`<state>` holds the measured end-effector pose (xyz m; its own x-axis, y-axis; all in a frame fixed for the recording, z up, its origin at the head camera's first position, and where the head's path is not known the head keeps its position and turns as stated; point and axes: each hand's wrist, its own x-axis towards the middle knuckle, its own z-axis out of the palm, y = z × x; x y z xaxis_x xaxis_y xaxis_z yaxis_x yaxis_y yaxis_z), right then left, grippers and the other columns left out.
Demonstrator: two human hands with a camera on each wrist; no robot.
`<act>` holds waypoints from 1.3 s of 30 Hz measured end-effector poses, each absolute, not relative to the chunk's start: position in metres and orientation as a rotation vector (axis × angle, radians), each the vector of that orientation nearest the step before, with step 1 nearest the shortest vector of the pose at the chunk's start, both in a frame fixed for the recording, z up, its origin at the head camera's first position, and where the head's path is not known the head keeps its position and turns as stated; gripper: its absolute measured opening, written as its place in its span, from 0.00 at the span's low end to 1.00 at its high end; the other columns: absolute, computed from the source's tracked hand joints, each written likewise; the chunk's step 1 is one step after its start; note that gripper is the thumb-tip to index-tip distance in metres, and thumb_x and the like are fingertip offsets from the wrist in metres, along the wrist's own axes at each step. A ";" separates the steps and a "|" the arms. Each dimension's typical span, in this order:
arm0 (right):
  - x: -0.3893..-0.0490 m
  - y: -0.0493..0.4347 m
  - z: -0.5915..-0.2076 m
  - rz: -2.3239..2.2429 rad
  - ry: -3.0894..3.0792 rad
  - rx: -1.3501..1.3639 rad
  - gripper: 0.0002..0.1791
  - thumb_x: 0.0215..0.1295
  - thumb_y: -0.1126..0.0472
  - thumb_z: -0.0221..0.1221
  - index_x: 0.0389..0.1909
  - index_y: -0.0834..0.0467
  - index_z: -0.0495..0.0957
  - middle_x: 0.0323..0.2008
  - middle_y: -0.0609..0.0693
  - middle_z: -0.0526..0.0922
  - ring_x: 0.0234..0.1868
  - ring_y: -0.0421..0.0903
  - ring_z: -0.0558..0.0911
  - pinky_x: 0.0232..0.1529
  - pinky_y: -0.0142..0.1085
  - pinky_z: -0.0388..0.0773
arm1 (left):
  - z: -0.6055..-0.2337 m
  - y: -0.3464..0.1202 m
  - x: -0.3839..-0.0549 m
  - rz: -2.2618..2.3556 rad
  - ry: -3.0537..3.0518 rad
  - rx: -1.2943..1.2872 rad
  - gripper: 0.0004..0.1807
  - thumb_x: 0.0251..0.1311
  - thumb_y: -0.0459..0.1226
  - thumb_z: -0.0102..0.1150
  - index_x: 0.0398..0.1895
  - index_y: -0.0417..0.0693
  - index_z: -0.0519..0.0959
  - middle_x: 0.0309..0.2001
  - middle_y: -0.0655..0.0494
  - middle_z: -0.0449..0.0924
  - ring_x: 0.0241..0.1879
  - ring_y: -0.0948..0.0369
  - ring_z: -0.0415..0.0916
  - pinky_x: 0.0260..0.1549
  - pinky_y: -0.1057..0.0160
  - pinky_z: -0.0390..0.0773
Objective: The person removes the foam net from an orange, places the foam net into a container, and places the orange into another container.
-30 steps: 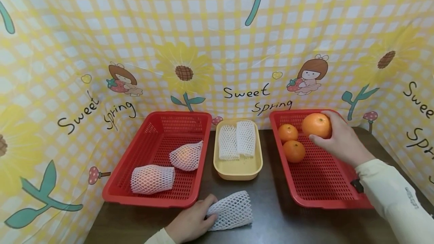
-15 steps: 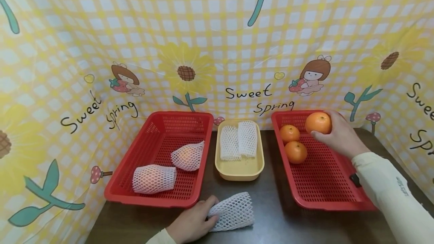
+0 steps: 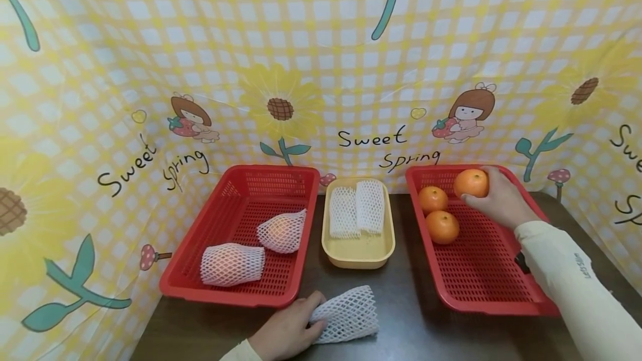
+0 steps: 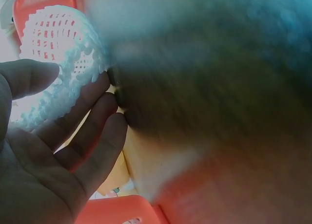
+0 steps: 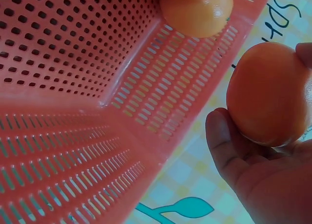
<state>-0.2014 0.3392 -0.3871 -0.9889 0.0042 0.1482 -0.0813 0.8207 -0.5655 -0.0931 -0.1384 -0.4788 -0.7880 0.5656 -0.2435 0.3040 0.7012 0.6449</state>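
In the head view my left hand (image 3: 288,327) rests low on the table, pinching one end of a white foam net sleeve (image 3: 348,315) between thumb and fingers. The left wrist view shows the sleeve's round mouth (image 4: 61,44) spread open beside the thumb. My right hand (image 3: 504,199) grips an orange (image 3: 470,183) at the far end of the right red basket (image 3: 486,272). Thumb and fingers lie around that orange (image 5: 268,95) in the right wrist view. Two more oranges, one farther back (image 3: 433,200) and one nearer (image 3: 442,227), sit along this basket's left side.
The left red basket (image 3: 228,296) contains two net-wrapped fruits, one in front (image 3: 233,264) and one behind (image 3: 282,232). Between the baskets stands a yellow tray (image 3: 357,253) with two flat foam net sleeves (image 3: 370,207). A checked cloth (image 3: 321,32) hangs behind and at the sides.
The orange in my right hand looks smaller, farther from the head camera, and has shifted slightly left relative to its basket. My left hand keeps its hold on the sleeve. The head view has turned slightly left.
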 end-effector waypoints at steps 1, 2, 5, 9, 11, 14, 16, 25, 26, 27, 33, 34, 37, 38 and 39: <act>-0.203 0.340 -0.388 0.905 -2.866 0.059 0.50 0.66 0.46 0.64 0.73 0.74 0.50 0.57 0.74 0.69 0.50 0.67 0.76 0.46 0.62 0.73 | -0.479 -0.138 -0.093 0.830 2.481 0.662 0.10 0.68 0.46 0.62 0.46 0.60 0.72 0.33 0.69 0.73 0.32 0.69 0.72 0.32 0.62 0.75; -0.205 0.341 -0.389 0.911 -2.873 0.056 0.51 0.66 0.46 0.64 0.73 0.74 0.49 0.57 0.75 0.69 0.51 0.68 0.76 0.47 0.62 0.72 | -0.478 -0.138 -0.093 0.828 2.482 0.662 0.10 0.68 0.46 0.62 0.46 0.60 0.72 0.33 0.69 0.73 0.32 0.69 0.72 0.32 0.62 0.75; -0.209 0.343 -0.390 0.923 -2.896 0.040 0.54 0.66 0.45 0.63 0.74 0.75 0.45 0.59 0.76 0.67 0.52 0.69 0.75 0.48 0.63 0.72 | -0.478 -0.137 -0.093 0.825 2.482 0.649 0.10 0.68 0.46 0.62 0.46 0.60 0.72 0.32 0.69 0.72 0.32 0.69 0.71 0.32 0.62 0.74; -0.212 0.344 -0.391 0.918 -2.914 0.018 0.54 0.67 0.46 0.63 0.74 0.75 0.43 0.59 0.77 0.67 0.53 0.70 0.74 0.48 0.63 0.72 | -0.477 -0.137 -0.091 0.828 2.491 0.663 0.10 0.68 0.46 0.62 0.45 0.59 0.72 0.31 0.69 0.72 0.31 0.69 0.71 0.31 0.63 0.74; -0.214 0.345 -0.393 0.918 -2.923 0.009 0.54 0.67 0.46 0.63 0.74 0.75 0.43 0.58 0.78 0.67 0.52 0.70 0.74 0.48 0.63 0.72 | -0.477 -0.138 -0.091 0.829 2.499 0.678 0.10 0.68 0.46 0.62 0.45 0.59 0.72 0.31 0.69 0.72 0.31 0.69 0.71 0.30 0.63 0.73; -0.218 0.347 -0.395 0.918 -2.944 -0.014 0.54 0.66 0.46 0.63 0.73 0.76 0.43 0.57 0.78 0.67 0.52 0.70 0.74 0.48 0.63 0.72 | -0.477 -0.138 -0.091 0.830 2.502 0.678 0.10 0.68 0.46 0.62 0.45 0.59 0.72 0.31 0.69 0.72 0.31 0.69 0.71 0.30 0.63 0.73; -0.221 0.348 -0.398 0.917 -2.962 -0.036 0.54 0.66 0.46 0.63 0.73 0.76 0.42 0.57 0.78 0.67 0.52 0.70 0.74 0.48 0.63 0.72 | -0.476 -0.138 -0.091 0.829 2.498 0.668 0.10 0.68 0.46 0.62 0.46 0.59 0.72 0.32 0.69 0.72 0.31 0.69 0.71 0.31 0.63 0.74; -0.234 0.354 -0.413 0.906 -2.989 -0.085 0.55 0.65 0.44 0.64 0.71 0.78 0.45 0.57 0.77 0.67 0.51 0.69 0.74 0.52 0.64 0.71 | -0.478 -0.138 -0.090 0.829 2.500 0.677 0.11 0.67 0.46 0.63 0.45 0.59 0.71 0.31 0.69 0.72 0.30 0.70 0.71 0.30 0.63 0.74; -0.234 0.355 -0.415 0.907 -2.990 -0.091 0.55 0.65 0.44 0.64 0.71 0.77 0.45 0.57 0.77 0.67 0.51 0.69 0.74 0.51 0.64 0.71 | -0.478 -0.138 -0.090 0.829 2.501 0.682 0.11 0.67 0.46 0.63 0.45 0.59 0.71 0.31 0.69 0.72 0.30 0.70 0.71 0.30 0.63 0.74; -0.235 0.355 -0.416 0.914 -2.992 -0.101 0.55 0.64 0.44 0.64 0.71 0.77 0.45 0.57 0.77 0.67 0.51 0.69 0.74 0.51 0.64 0.71 | -0.478 -0.138 -0.090 0.831 2.500 0.683 0.12 0.67 0.46 0.63 0.45 0.59 0.71 0.31 0.69 0.72 0.30 0.70 0.71 0.30 0.63 0.74; -0.237 0.359 -0.424 0.944 -3.028 -0.158 0.57 0.64 0.41 0.63 0.72 0.77 0.42 0.56 0.77 0.67 0.51 0.69 0.74 0.49 0.63 0.73 | -0.476 -0.137 -0.090 0.839 2.495 0.703 0.12 0.67 0.46 0.63 0.45 0.58 0.71 0.31 0.69 0.72 0.30 0.70 0.71 0.31 0.63 0.74; -0.237 0.359 -0.425 0.940 -3.037 -0.161 0.58 0.64 0.40 0.63 0.72 0.77 0.42 0.56 0.77 0.67 0.50 0.69 0.74 0.49 0.62 0.73 | -0.476 -0.137 -0.090 0.839 2.495 0.704 0.12 0.67 0.46 0.63 0.45 0.58 0.71 0.31 0.69 0.72 0.30 0.70 0.71 0.31 0.63 0.74; -0.239 0.360 -0.428 0.930 -3.058 -0.172 0.59 0.64 0.38 0.63 0.72 0.77 0.41 0.55 0.77 0.67 0.50 0.69 0.74 0.49 0.62 0.73 | -0.475 -0.137 -0.090 0.835 2.493 0.683 0.12 0.67 0.46 0.63 0.45 0.59 0.71 0.31 0.69 0.72 0.30 0.70 0.71 0.31 0.63 0.74; -0.239 0.360 -0.429 0.933 -3.062 -0.176 0.59 0.64 0.38 0.62 0.72 0.76 0.42 0.55 0.77 0.67 0.50 0.68 0.74 0.49 0.62 0.73 | -0.474 -0.137 -0.090 0.832 2.491 0.674 0.12 0.67 0.46 0.63 0.45 0.59 0.71 0.31 0.69 0.72 0.30 0.69 0.71 0.31 0.63 0.74; -0.239 0.360 -0.429 0.935 -3.068 -0.182 0.59 0.64 0.38 0.62 0.72 0.76 0.42 0.55 0.77 0.68 0.50 0.68 0.75 0.48 0.62 0.73 | -0.474 -0.137 -0.090 0.827 2.492 0.667 0.11 0.67 0.46 0.63 0.44 0.59 0.71 0.30 0.69 0.72 0.30 0.69 0.71 0.31 0.63 0.74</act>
